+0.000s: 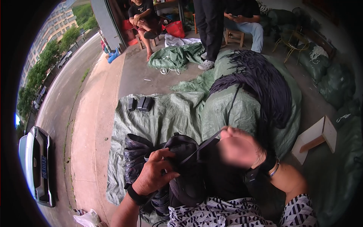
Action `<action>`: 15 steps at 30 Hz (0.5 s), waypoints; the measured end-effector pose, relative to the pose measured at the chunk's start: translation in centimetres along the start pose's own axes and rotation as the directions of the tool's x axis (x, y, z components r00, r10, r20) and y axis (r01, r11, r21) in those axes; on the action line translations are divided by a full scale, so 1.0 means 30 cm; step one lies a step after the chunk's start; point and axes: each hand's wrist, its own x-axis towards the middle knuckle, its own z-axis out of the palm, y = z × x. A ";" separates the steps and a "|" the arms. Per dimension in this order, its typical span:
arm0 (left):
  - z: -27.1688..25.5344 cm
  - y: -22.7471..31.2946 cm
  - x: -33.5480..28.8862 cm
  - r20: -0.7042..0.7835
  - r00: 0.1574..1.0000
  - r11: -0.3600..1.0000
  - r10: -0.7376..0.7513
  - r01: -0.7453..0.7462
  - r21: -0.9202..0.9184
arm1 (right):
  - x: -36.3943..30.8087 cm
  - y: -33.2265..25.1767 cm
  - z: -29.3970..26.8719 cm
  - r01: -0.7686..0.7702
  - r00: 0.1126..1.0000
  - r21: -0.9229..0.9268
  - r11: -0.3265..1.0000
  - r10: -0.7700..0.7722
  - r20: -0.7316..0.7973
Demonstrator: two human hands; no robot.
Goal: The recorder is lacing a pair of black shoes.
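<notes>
A black padded piece [187, 185] with mesh-like fabric, perhaps a bag's shoulder strap, lies across my lap. From it a narrow dark webbing strap [200, 149] runs up to the right, pulled taut. My right hand [240, 147], partly blurred, closes on the strap's upper end. My left hand [157, 172] is curled at the left side of the padded piece, gripping its black fabric; the exact spot under the fingers is hidden. Beside my left hand is a stack of similar dark padded pieces [136, 159].
A green woven tarp [162, 117] spreads ahead, with small black blocks [145, 104] on it. Long dark strips [264, 83] drape over a bulging green sack [230, 109]. A small wooden stool [315, 140] lies at right. Several people sit or stand beyond; a car [36, 166] is outside left.
</notes>
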 end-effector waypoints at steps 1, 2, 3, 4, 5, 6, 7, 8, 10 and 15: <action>-0.011 -0.022 -0.005 0.015 1.000 1.000 0.008 -0.008 0.001 | -0.006 -0.059 -0.031 0.138 0.989 0.007 0.990 -0.137 -0.061; -0.014 -0.038 -0.008 0.030 0.999 1.000 0.016 -0.016 0.000 | -0.023 -0.130 -0.075 0.272 0.955 0.004 0.962 -0.269 -0.122; -0.013 -0.030 0.001 0.034 0.997 0.997 0.063 -0.064 0.034 | -0.077 -0.222 -0.101 0.401 0.900 0.010 0.916 -0.391 -0.194; -0.015 -0.026 0.004 0.030 0.997 0.997 0.069 -0.070 0.036 | -0.143 -0.319 -0.152 0.490 0.853 0.076 0.868 -0.460 -0.245; -0.015 -0.032 0.008 0.015 0.997 0.996 0.079 -0.079 0.043 | -0.210 -0.413 -0.187 0.576 0.787 0.091 0.813 -0.520 -0.330; -0.016 -0.035 0.006 -0.001 0.996 0.995 0.084 -0.084 0.051 | -0.291 -0.512 -0.238 0.650 0.717 0.056 0.758 -0.587 -0.375; -0.017 -0.031 0.006 -0.009 0.996 0.995 0.084 -0.084 0.050 | -0.388 -0.612 -0.278 0.707 0.663 0.055 0.705 -0.635 -0.396; -0.012 -0.023 0.014 -0.019 0.998 0.996 0.066 -0.065 0.067 | -0.483 -0.701 -0.276 0.775 0.568 0.004 0.631 -0.695 -0.440; 0.005 -0.011 0.044 -0.032 0.997 0.996 0.066 -0.064 0.065 | -0.694 -0.853 -0.195 0.822 0.523 -0.019 0.570 -0.767 -0.371; 0.021 0.004 0.018 -0.198 0.960 0.957 0.199 -0.147 0.252 | -0.591 -0.774 0.309 0.641 0.755 -0.196 0.742 -0.656 -0.016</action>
